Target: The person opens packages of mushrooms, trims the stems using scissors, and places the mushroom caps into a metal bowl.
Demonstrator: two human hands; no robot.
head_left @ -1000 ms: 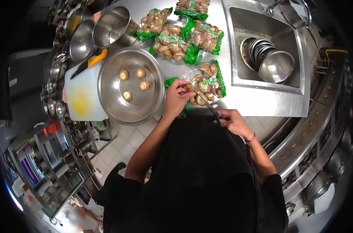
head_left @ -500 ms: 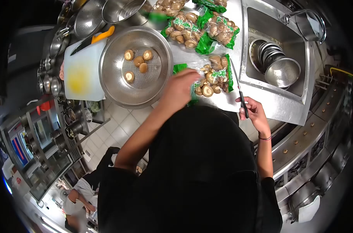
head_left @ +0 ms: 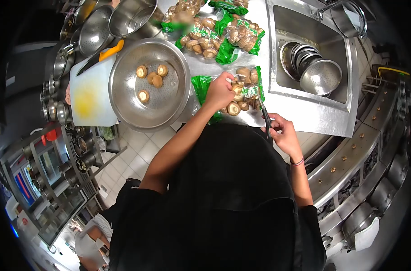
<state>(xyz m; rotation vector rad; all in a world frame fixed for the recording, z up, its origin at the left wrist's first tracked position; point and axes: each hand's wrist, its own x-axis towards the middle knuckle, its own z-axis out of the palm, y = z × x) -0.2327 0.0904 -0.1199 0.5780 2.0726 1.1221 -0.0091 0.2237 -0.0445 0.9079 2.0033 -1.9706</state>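
Note:
In the head view, a clear plastic bag of shiitake mushrooms (head_left: 245,90) with green printed ends lies on the steel counter before me. My left hand (head_left: 220,94) is closed on the left part of this bag. My right hand (head_left: 282,134) grips a small knife (head_left: 266,119) by its black handle. Its thin blade points away from me, along the bag's right green end; whether it touches the plastic I cannot tell. Left of the bag stands a wide perforated metal bowl (head_left: 169,101) with several loose mushrooms (head_left: 156,81) in it.
More mushroom bags (head_left: 241,36) lie at the back. A sink (head_left: 300,22) with stacked colanders (head_left: 320,77) is on the right. A white cutting board (head_left: 95,90) carries a yellow-handled knife (head_left: 110,49) at left. Another person (head_left: 90,241) is at lower left.
My left hand has come down onto the bag and closed on it. My right hand has brought the knife to the bag's right end. The whole view has shifted slightly left.

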